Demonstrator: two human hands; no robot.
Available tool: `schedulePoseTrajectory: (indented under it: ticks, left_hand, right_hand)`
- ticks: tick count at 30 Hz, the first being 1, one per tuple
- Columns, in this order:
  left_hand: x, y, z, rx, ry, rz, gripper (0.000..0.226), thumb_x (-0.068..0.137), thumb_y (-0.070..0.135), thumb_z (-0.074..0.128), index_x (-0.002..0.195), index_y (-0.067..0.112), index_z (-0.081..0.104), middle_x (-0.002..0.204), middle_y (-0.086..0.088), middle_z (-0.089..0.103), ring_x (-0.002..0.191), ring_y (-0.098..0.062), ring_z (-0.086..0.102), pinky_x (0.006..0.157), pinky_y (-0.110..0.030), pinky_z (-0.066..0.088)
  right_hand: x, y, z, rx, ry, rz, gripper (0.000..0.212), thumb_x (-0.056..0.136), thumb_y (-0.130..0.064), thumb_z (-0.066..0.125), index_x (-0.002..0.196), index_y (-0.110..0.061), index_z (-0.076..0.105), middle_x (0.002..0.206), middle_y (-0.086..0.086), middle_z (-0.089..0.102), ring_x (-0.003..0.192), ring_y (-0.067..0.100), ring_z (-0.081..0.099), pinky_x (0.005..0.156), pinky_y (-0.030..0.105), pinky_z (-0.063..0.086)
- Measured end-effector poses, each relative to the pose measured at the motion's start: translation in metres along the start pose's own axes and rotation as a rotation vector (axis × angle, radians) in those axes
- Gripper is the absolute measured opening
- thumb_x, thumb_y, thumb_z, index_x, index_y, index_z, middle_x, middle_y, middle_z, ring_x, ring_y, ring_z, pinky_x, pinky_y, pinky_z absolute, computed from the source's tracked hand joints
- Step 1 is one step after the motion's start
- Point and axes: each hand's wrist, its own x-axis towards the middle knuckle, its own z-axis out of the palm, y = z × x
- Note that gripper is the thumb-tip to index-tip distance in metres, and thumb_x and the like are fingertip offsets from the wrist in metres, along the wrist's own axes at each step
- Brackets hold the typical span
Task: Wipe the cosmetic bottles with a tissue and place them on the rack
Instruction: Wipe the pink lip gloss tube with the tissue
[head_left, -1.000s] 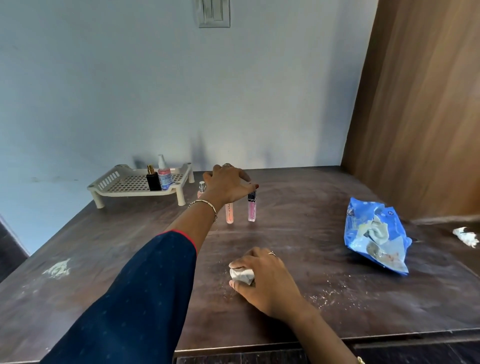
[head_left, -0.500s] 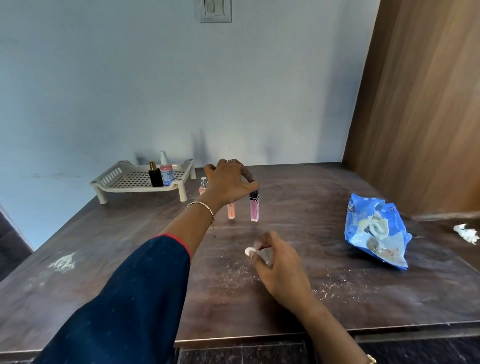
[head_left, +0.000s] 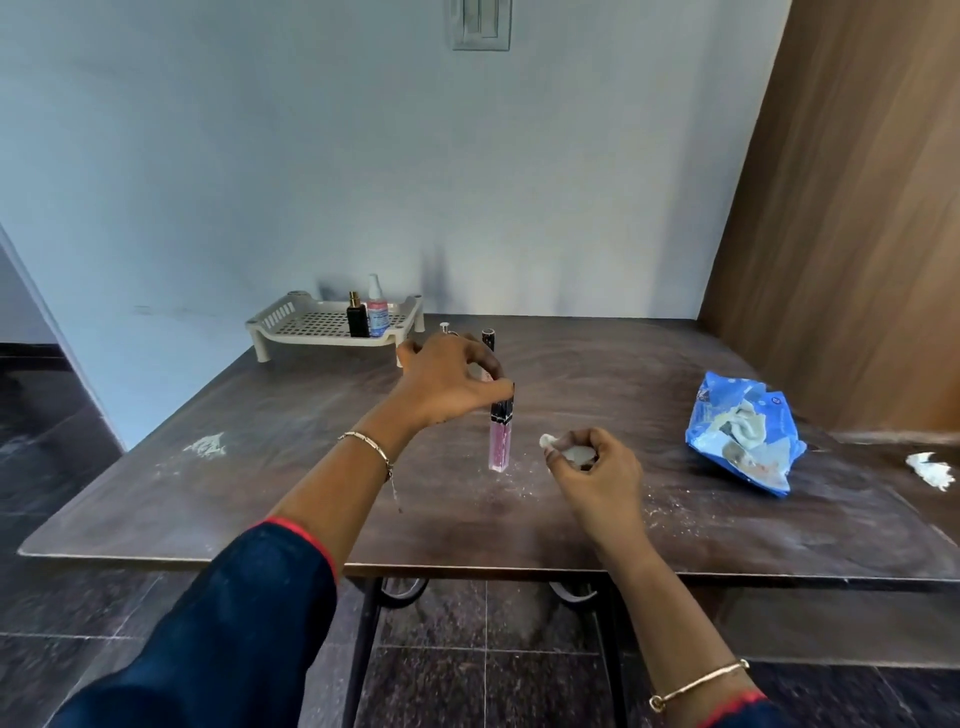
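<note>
Since a second ago your left hand (head_left: 451, 385) has drawn the pink gloss tube (head_left: 500, 441) nearer, pinching its black cap, beside your right hand (head_left: 595, 470), which grips the crumpled tissue (head_left: 571, 453). Two bottles (head_left: 358, 319) already stand on the rack (head_left: 322, 340). This tube and two more tubes (head_left: 487, 336) behind your hand look still to do.

The left hand (head_left: 452, 384), stretched well forward, pinches a pink tube (head_left: 501, 444) upright by its dark cap. The right hand (head_left: 597, 473) hovers just beside it, fingers curled round a tissue (head_left: 549, 441).
</note>
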Motion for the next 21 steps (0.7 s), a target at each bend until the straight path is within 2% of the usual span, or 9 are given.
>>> schedulePoseTrajectory:
  ticks: [3,6,10,14,16,17,19,21]
  left_hand:
    - [-0.017,-0.001,-0.002,-0.003,-0.022,-0.005,0.018,0.069,0.049,0.069,0.077,0.033,0.072,0.103,0.023,0.063,0.110,-0.001,0.044,0.094,-0.040,0.016]
    - [-0.029,0.000,-0.004,-0.007,-0.029,-0.005,0.017,0.069,0.047,0.069,0.076,0.032,0.072,0.103,0.023,0.063,0.110,-0.001,0.045,0.095,-0.040,0.015]
    - [-0.038,0.000,-0.004,-0.010,-0.024,-0.012,0.018,0.070,0.046,0.069,0.078,0.031,0.073,0.100,0.021,0.063,0.104,-0.001,0.046,0.090,-0.036,0.013]
    - [-0.042,-0.001,-0.002,-0.001,-0.018,-0.011,0.021,0.071,0.051,0.066,0.080,0.033,0.073,0.100,0.021,0.064,0.106,-0.002,0.046,0.090,-0.036,0.014]
    - [-0.043,-0.001,-0.002,0.000,-0.001,-0.015,0.022,0.071,0.053,0.066,0.081,0.035,0.073,0.100,0.022,0.064,0.105,-0.001,0.046,0.090,-0.036,0.014]
    - [-0.043,-0.001,-0.002,0.001,0.006,-0.019,0.022,0.071,0.053,0.066,0.082,0.036,0.073,0.101,0.023,0.064,0.106,-0.001,0.046,0.091,-0.036,0.014]
    - [-0.045,-0.002,-0.003,0.008,0.007,-0.024,0.022,0.072,0.054,0.066,0.085,0.038,0.073,0.104,0.024,0.063,0.107,0.000,0.044,0.093,-0.037,0.014]
    - [-0.047,-0.005,-0.005,0.002,-0.018,-0.026,0.024,0.072,0.056,0.067,0.089,0.039,0.073,0.109,0.023,0.062,0.108,0.000,0.041,0.097,-0.040,0.014]
  right_hand:
    - [-0.006,-0.006,-0.004,0.054,-0.003,0.004,0.006,0.081,-0.013,0.072,0.086,-0.014,0.070,0.077,-0.009,0.068,0.067,0.000,0.061,0.069,0.021,0.052]
    - [-0.010,-0.009,-0.004,0.090,0.004,0.003,0.008,0.084,-0.012,0.067,0.091,-0.014,0.071,0.076,-0.010,0.068,0.066,0.001,0.061,0.067,0.019,0.050]
    - [-0.013,-0.015,-0.003,0.143,-0.035,0.039,0.019,0.086,-0.003,0.058,0.096,-0.011,0.072,0.077,-0.004,0.069,0.062,0.016,0.059,0.062,0.033,0.053]
    - [-0.015,-0.030,-0.005,0.213,-0.054,0.063,0.028,0.089,0.003,0.050,0.096,-0.014,0.071,0.087,-0.004,0.070,0.082,0.028,0.067,0.085,0.048,0.054]
    - [-0.013,-0.035,-0.006,0.231,-0.048,0.047,0.026,0.088,0.001,0.052,0.097,-0.013,0.072,0.084,0.000,0.072,0.091,0.044,0.061,0.085,0.058,0.048]
    - [-0.012,-0.037,-0.006,0.238,-0.045,0.026,0.024,0.089,0.000,0.054,0.097,-0.013,0.072,0.084,0.004,0.072,0.092,0.046,0.060,0.084,0.060,0.048]
    - [-0.007,-0.042,-0.008,0.201,-0.052,-0.048,0.020,0.089,-0.005,0.058,0.098,-0.015,0.072,0.086,0.003,0.073,0.086,0.036,0.065,0.082,0.050,0.053]
    - [-0.001,-0.047,-0.009,0.113,-0.097,-0.143,0.021,0.090,-0.007,0.058,0.102,-0.017,0.072,0.090,-0.003,0.073,0.079,0.012,0.068,0.074,0.028,0.056]
